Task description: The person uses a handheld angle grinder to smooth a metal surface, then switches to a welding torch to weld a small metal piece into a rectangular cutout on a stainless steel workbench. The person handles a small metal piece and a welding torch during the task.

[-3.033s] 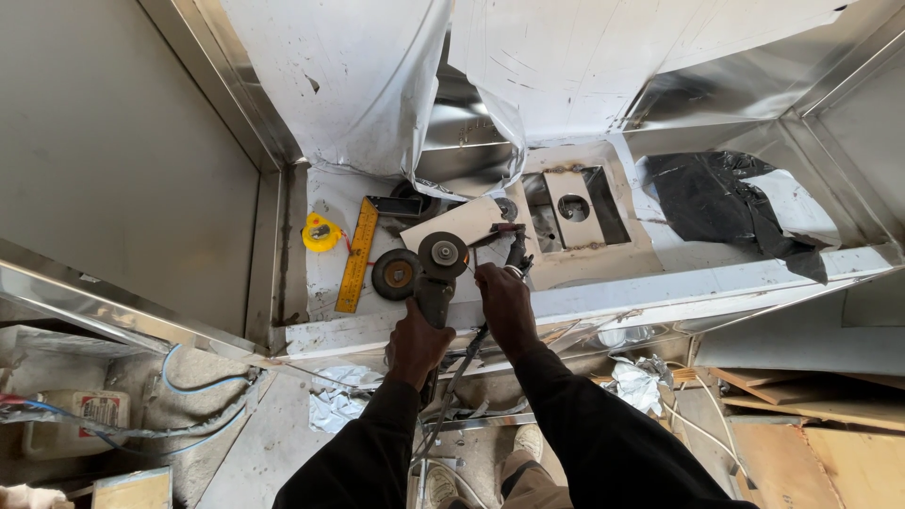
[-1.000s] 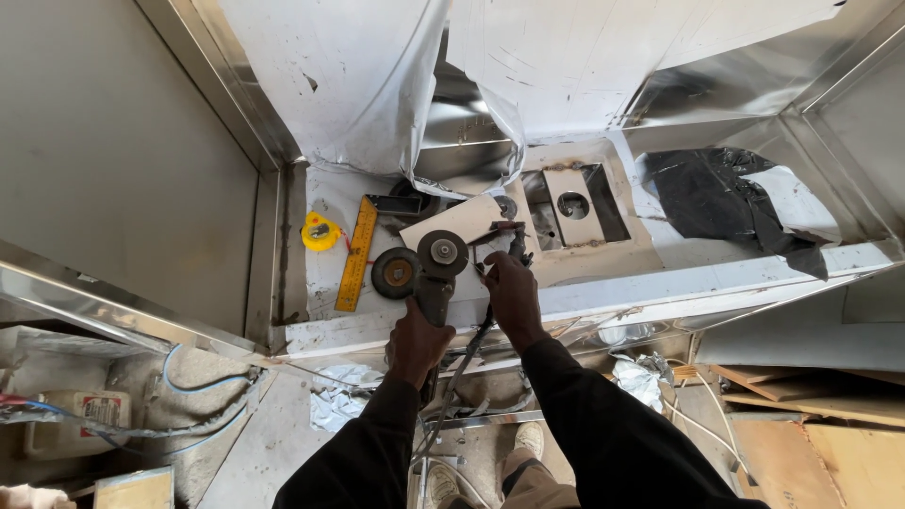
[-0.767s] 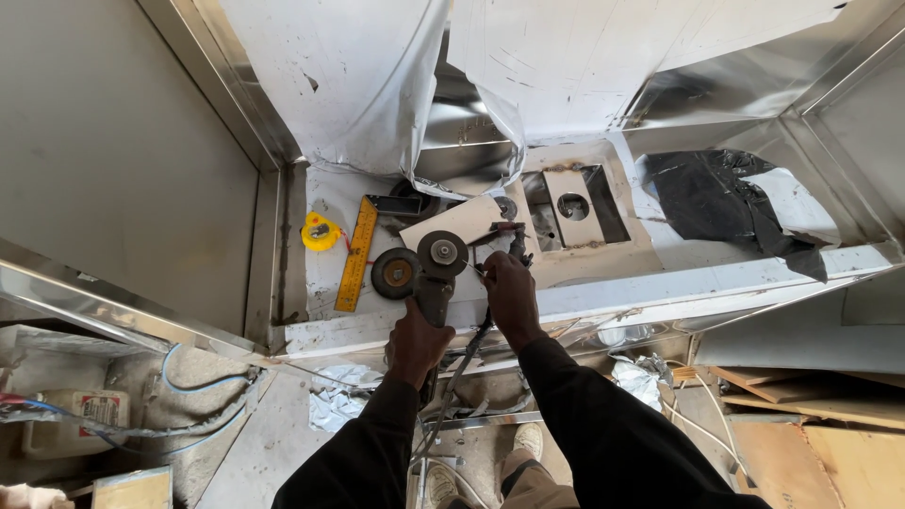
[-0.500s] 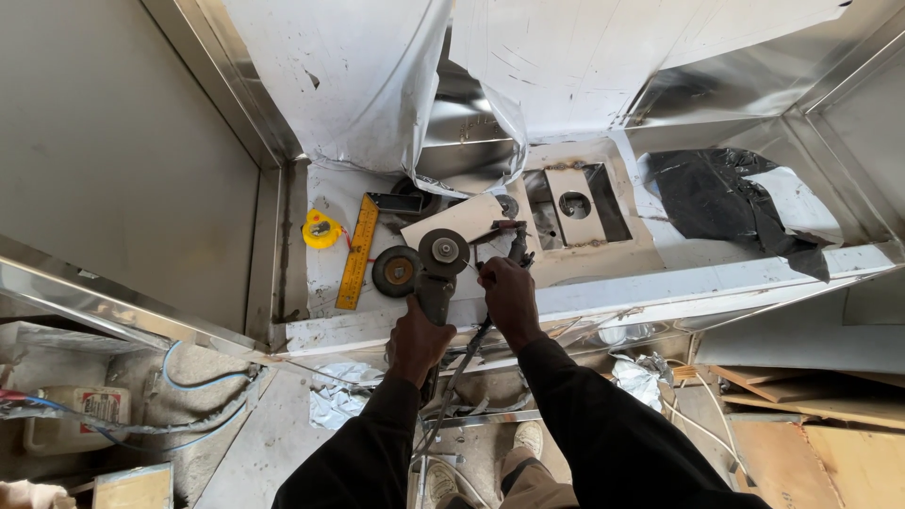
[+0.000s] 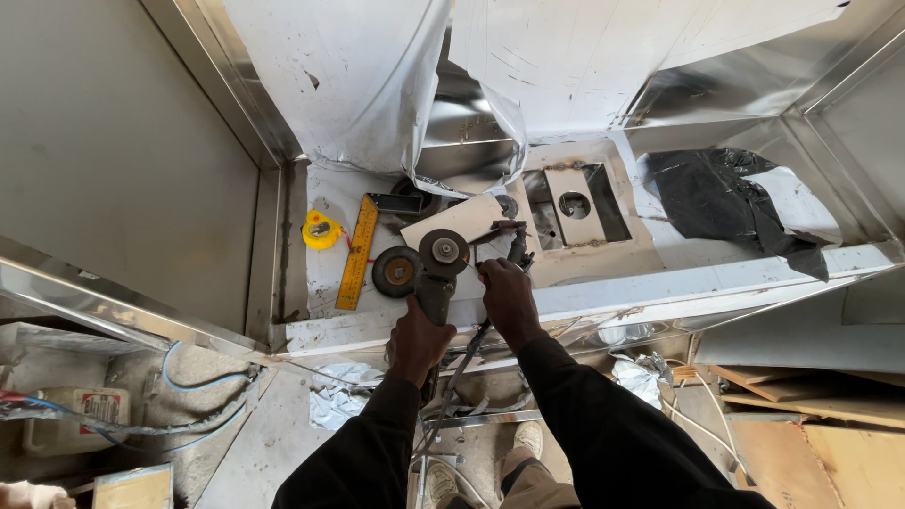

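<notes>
- The grinder (image 5: pixel 436 278) lies on the steel surface (image 5: pixel 716 278) near its front edge, long axis running away from the person, disc (image 5: pixel 444 251) at the far end and cord trailing down toward the floor.
- The left hand (image 5: pixel 418 339) is wrapped shut around the grinder's body, directly behind the disc.
- The right hand (image 5: pixel 507 294) sits just beside the disc on its right, fingers curled onto a thin dark tool (image 5: pixel 500 231) that points at the disc's hub; I cannot tell how firmly it grips.
- Of the two, the right hand is nearer the disc.
- A spare disc (image 5: pixel 396 271) lies flat just left of the grinder.
- Further left lie a yellow level (image 5: pixel 357 253) and a yellow tape measure (image 5: pixel 321 230).
- Behind, a cut-out (image 5: pixel 573 205) opens in the surface, with black plastic (image 5: pixel 721 203) to its right.
</notes>
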